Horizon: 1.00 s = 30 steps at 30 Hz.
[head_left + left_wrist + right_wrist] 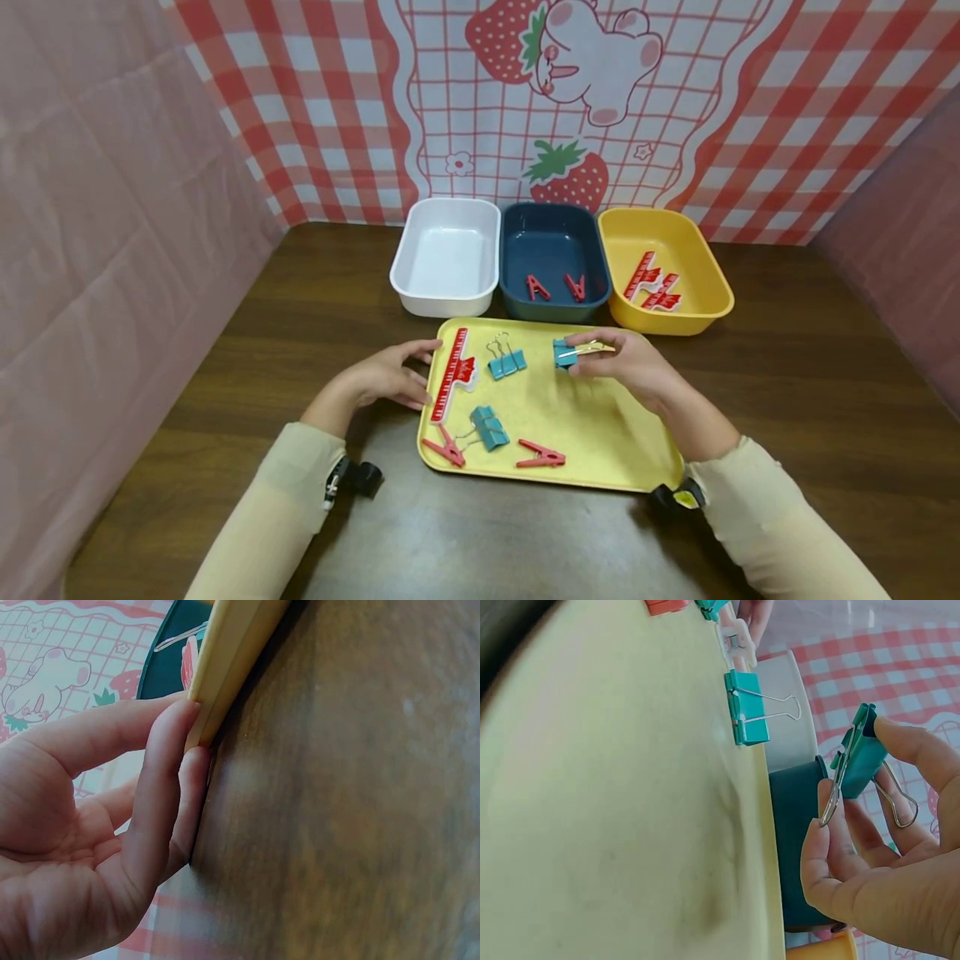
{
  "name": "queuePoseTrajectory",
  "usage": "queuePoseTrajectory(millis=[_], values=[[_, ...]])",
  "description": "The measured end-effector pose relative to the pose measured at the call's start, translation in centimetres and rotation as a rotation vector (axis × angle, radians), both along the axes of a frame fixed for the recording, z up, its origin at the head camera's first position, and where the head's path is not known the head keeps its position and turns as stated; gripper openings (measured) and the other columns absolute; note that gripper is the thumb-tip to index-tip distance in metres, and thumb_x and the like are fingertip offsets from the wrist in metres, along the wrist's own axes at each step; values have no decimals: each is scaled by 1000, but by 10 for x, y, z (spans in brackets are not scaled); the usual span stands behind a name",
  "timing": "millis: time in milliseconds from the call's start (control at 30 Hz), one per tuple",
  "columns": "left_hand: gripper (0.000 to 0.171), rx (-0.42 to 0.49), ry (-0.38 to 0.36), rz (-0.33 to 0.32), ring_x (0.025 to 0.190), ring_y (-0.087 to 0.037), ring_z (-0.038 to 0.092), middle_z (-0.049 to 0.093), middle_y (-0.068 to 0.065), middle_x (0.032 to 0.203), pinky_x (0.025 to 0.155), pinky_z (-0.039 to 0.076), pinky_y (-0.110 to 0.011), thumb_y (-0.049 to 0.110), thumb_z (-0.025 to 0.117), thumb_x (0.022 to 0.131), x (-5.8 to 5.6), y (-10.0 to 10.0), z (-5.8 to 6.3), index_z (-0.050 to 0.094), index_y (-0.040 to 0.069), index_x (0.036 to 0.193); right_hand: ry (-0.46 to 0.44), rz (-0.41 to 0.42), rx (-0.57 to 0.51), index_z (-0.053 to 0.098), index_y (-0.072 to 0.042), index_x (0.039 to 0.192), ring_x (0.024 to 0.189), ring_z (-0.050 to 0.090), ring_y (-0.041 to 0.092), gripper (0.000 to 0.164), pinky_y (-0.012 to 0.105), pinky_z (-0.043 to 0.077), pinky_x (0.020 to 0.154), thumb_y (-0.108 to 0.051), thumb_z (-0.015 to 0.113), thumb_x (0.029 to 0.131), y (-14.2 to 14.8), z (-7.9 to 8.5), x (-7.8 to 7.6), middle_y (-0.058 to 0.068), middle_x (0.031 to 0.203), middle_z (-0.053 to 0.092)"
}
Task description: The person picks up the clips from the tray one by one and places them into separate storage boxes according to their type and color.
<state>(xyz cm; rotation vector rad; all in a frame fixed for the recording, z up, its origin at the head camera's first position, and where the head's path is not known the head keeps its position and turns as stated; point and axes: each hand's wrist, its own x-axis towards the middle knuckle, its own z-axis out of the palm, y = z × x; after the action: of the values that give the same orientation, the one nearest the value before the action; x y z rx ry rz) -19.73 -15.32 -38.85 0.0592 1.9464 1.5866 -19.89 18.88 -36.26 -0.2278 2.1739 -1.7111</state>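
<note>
My right hand (626, 362) pinches a teal binder clip (864, 754) above the yellow tray (600, 433); its wire handles lie among the fingers. My left hand (386, 375) touches the tray's left rim with its fingertips, as the left wrist view also shows. Just inside that rim lies a long red-and-white clip (452, 375). Two more teal binder clips rest on the tray, an upper one (507, 364) and a lower one (490, 428). Near the front edge are two red clothespins, one at the left corner (446, 447) and one further right (542, 454).
Behind the tray stand a white bin (446, 296), a dark blue bin (555, 310) holding two red clothespins (575, 287), and a yellow bin (675, 323) holding two red-and-white clips (662, 293). A checked cloth (330, 100) hangs behind the brown table (315, 283).
</note>
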Motion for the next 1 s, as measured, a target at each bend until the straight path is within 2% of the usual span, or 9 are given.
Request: queuePoseTrajectory(millis=[200, 333, 533, 633, 867, 1000], values=[[84, 1, -3, 1, 94, -25, 59, 31, -18, 129, 73, 57, -37, -18, 65, 75, 0, 0, -1, 29, 10, 145, 14, -26, -6, 58, 6, 118, 84, 63, 15, 43, 25, 51, 82, -9, 73, 80, -4, 3, -3, 0, 99, 65], [84, 1, -6, 0, 95, -26, 59, 31, -18, 130, 73, 57, -37, -18, 65, 75, -1, 0, -1, 29, 10, 145, 12, -44, -11, 58, 4, 119, 86, 63, 15, 44, 27, 50, 84, -11, 73, 80, -8, 5, -6, 2, 106, 61], [84, -2, -6, 0, 95, -26, 59, 31, -18, 130, 73, 57, -37, -18, 65, 75, -1, 0, -1, 29, 10, 145, 10, -67, 4, 56, 4, 120, 88, 62, 17, 46, 35, 46, 91, -13, 73, 81, -16, 9, -10, 12, 118, 54], [84, -3, -5, -1, 95, -26, 59, 31, -18, 130, 73, 57, -37, -18, 65, 75, -1, 0, -1, 29, 10, 145, 17, -83, 0, 56, 3, 121, 90, 61, 17, 46, 37, 45, 93, -12, 73, 81, -21, 9, -12, 12, 120, 52], [84, -9, -8, -3, 96, -26, 59, 32, -18, 130, 74, 57, -37, -18, 66, 75, -1, 0, -2, 29, 10, 145, 71, -137, -1, 58, 1, 119, 87, 61, 14, 44, 33, 48, 88, -11, 74, 79, -31, 10, -18, 2, 105, 60], [84, -7, -2, -3, 96, -26, 59, 32, -18, 129, 74, 57, -37, -17, 66, 75, -2, -1, -2, 29, 10, 145, 99, -175, 2, 60, 0, 117, 86, 61, 13, 43, 32, 49, 86, -10, 75, 78, -37, 12, -21, 2, 102, 62]])
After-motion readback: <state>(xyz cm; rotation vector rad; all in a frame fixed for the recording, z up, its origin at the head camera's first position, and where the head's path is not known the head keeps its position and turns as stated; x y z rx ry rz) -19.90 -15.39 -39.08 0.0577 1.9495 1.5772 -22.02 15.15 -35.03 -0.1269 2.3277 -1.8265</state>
